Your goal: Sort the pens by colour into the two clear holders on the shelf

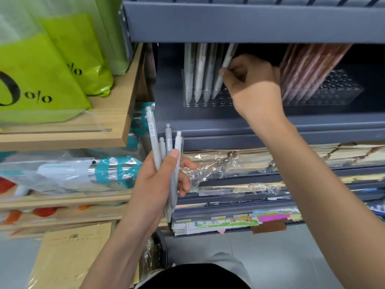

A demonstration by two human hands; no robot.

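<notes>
Forward, right hand (250, 86) on shelf pen (226, 59); left hand (162, 180) around pen bundle (153, 138).

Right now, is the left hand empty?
No, the left hand grips a bunch of grey pens.

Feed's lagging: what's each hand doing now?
Left hand: grips a bunch of grey pens.
Right hand: pinches one grey pen at the left holder.

matt grey pens (162, 149), clear plastic holder (208, 102)
Shelf (250, 21) looks like matt grey metal; green bags (52, 80) are glossy plastic, the side ledge (116, 113) wood.
</notes>
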